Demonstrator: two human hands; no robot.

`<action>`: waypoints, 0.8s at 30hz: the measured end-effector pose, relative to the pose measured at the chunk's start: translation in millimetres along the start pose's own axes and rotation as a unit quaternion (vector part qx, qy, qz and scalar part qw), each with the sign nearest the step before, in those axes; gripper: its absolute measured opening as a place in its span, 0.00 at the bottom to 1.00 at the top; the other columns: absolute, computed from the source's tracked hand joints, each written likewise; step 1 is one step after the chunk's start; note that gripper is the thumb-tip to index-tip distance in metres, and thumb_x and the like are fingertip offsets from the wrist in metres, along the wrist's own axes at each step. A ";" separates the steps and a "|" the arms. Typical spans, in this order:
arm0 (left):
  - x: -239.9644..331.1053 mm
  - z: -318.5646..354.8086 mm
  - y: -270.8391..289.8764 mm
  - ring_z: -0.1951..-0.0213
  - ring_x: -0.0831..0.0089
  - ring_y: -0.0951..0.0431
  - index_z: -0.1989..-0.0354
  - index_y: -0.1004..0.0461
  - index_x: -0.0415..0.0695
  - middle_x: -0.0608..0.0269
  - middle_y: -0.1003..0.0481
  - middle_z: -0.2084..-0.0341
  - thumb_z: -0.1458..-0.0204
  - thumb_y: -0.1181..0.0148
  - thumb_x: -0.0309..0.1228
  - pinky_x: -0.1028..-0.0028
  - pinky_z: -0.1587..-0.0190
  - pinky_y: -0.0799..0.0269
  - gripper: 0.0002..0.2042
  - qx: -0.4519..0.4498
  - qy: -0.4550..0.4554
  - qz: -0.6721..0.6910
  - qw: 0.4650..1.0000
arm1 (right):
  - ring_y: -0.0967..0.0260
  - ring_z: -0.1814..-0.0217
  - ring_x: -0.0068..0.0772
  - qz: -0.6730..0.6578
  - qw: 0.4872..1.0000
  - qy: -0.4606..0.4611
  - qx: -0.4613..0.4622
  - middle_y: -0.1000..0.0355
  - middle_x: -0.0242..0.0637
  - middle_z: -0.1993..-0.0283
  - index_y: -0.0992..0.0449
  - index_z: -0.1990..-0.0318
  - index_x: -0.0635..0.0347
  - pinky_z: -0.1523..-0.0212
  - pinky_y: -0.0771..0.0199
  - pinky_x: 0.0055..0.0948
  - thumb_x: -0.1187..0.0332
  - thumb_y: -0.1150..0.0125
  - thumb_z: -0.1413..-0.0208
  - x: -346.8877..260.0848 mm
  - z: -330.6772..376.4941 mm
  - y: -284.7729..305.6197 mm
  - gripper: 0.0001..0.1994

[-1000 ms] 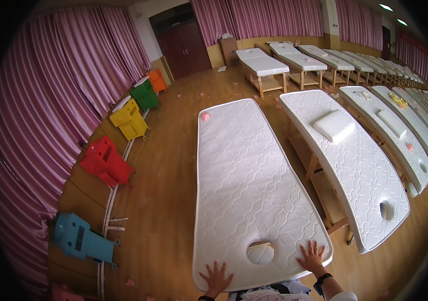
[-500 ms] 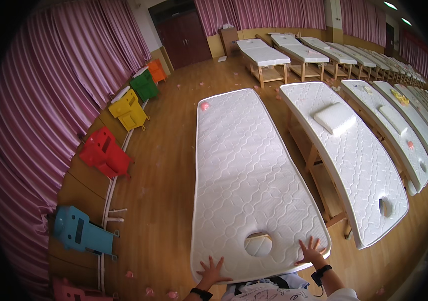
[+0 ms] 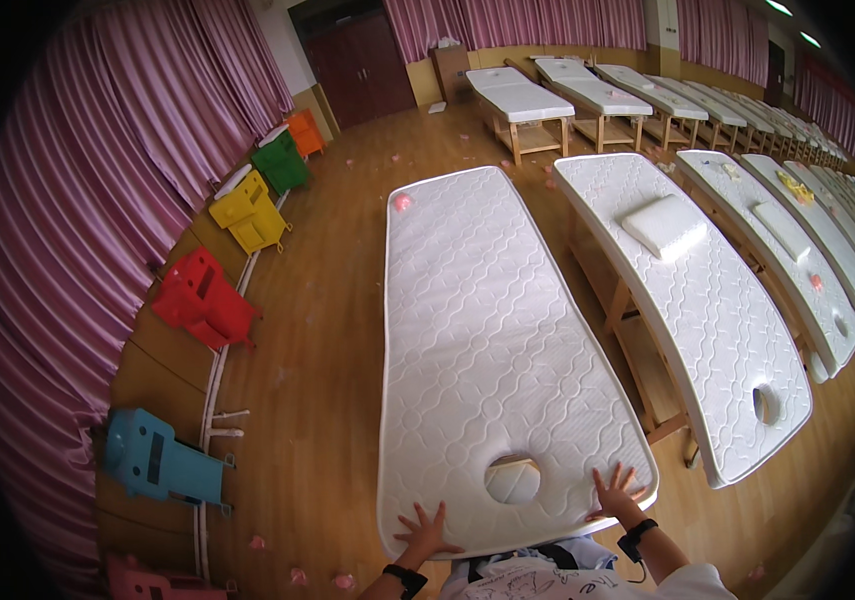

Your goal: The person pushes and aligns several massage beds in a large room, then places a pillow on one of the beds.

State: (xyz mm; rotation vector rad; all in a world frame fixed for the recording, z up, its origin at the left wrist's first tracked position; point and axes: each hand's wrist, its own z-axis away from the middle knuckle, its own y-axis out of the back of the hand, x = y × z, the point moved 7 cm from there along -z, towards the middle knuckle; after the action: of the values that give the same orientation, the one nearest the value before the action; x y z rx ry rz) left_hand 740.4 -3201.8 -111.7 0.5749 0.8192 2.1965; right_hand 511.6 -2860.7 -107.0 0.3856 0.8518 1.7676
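Observation:
A white quilted mattress (image 3: 477, 350) lies lengthwise before me on a massage bed, its round face hole (image 3: 513, 480) close to the near edge. My left hand (image 3: 427, 533) rests on the mattress at its near left corner, fingers spread. Over at the near right corner my right hand (image 3: 615, 494) presses flat in the same way, fingers apart, to the right of the hole. Neither hand holds anything. A small pink crumpled piece (image 3: 403, 203) lies on the mattress's far left corner.
To the right stands another bed (image 3: 687, 330) bearing a white pillow (image 3: 665, 227), with more beds beyond. Along the left wall are blue (image 3: 162, 458), red (image 3: 205, 300), yellow (image 3: 249, 212) and green (image 3: 280, 162) plastic carts. Pink scraps (image 3: 344, 581) lie on the wooden floor.
Both hands stay spread on the mattress near the same corners. The whole view has shifted slightly, so the beds appear a little higher and further left.

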 end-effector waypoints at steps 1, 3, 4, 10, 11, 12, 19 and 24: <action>0.6 -0.2 0.9 0.43 0.20 0.75 0.35 0.66 0.67 0.40 0.77 0.38 0.84 0.33 0.64 0.24 0.56 0.61 0.63 0.002 0.004 -0.001 1.000 | 0.92 0.35 0.75 0.000 1.000 -0.001 -0.002 0.89 0.59 0.35 0.72 0.35 0.32 0.54 0.70 0.84 0.34 0.32 0.82 0.9 -1.6 -2.9 0.65; 1.7 -0.1 -0.9 0.43 0.20 0.75 0.35 0.66 0.67 0.39 0.77 0.38 0.84 0.32 0.63 0.24 0.56 0.61 0.63 0.002 0.008 -0.002 1.000 | 0.93 0.36 0.76 0.006 1.000 0.004 0.007 0.89 0.60 0.35 0.72 0.35 0.33 0.56 0.70 0.85 0.34 0.32 0.83 3.0 -5.4 -6.9 0.66; 2.1 -0.2 -0.9 0.43 0.20 0.75 0.35 0.66 0.67 0.39 0.76 0.38 0.84 0.31 0.62 0.24 0.56 0.61 0.63 0.006 0.008 0.000 1.000 | 0.93 0.36 0.76 0.005 1.000 0.003 0.006 0.89 0.60 0.35 0.72 0.35 0.33 0.56 0.70 0.85 0.34 0.32 0.83 4.1 -8.1 -10.8 0.66; 1.8 -7.1 -21.2 0.44 0.20 0.74 0.35 0.66 0.67 0.39 0.76 0.38 0.83 0.31 0.61 0.24 0.56 0.60 0.62 0.030 0.014 -0.003 0.999 | 0.93 0.37 0.78 0.013 1.000 0.009 0.019 0.89 0.63 0.36 0.72 0.35 0.34 0.57 0.69 0.85 0.35 0.32 0.82 6.3 -14.1 -33.6 0.66; 1.3 -8.9 -23.5 0.44 0.19 0.74 0.35 0.66 0.67 0.39 0.76 0.38 0.83 0.31 0.61 0.24 0.56 0.60 0.62 0.033 0.013 -0.003 0.999 | 0.93 0.37 0.78 0.019 0.999 0.007 0.029 0.89 0.63 0.36 0.72 0.35 0.35 0.57 0.69 0.86 0.35 0.32 0.82 7.6 -15.5 -36.6 0.65; -0.3 -10.8 -25.4 0.44 0.19 0.74 0.35 0.66 0.67 0.39 0.76 0.38 0.83 0.31 0.61 0.24 0.56 0.60 0.62 0.034 0.013 -0.004 0.999 | 0.93 0.37 0.79 0.025 0.999 0.006 0.039 0.89 0.64 0.36 0.72 0.35 0.35 0.58 0.69 0.86 0.35 0.33 0.81 8.5 -17.8 -39.0 0.65; -2.7 -14.9 -37.1 0.44 0.18 0.74 0.35 0.67 0.67 0.38 0.78 0.38 0.83 0.30 0.61 0.24 0.57 0.59 0.63 0.019 0.011 0.003 1.000 | 0.92 0.38 0.80 0.036 0.999 0.012 0.034 0.88 0.67 0.36 0.72 0.35 0.39 0.58 0.68 0.86 0.36 0.33 0.79 6.8 -18.9 -46.6 0.65; 0.5 -15.6 -38.6 0.44 0.20 0.75 0.35 0.69 0.65 0.37 0.79 0.39 0.82 0.30 0.60 0.26 0.54 0.60 0.63 0.015 0.012 0.003 1.000 | 0.93 0.37 0.78 0.045 0.998 -0.006 0.035 0.88 0.65 0.36 0.72 0.35 0.38 0.57 0.69 0.86 0.37 0.32 0.78 10.1 -23.0 -53.2 0.64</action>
State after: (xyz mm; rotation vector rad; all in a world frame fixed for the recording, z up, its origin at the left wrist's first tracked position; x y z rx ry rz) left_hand 748.6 -3186.3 -149.4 0.5675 0.8657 2.2045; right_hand 530.0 -2851.2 -162.1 0.4868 0.9019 1.8206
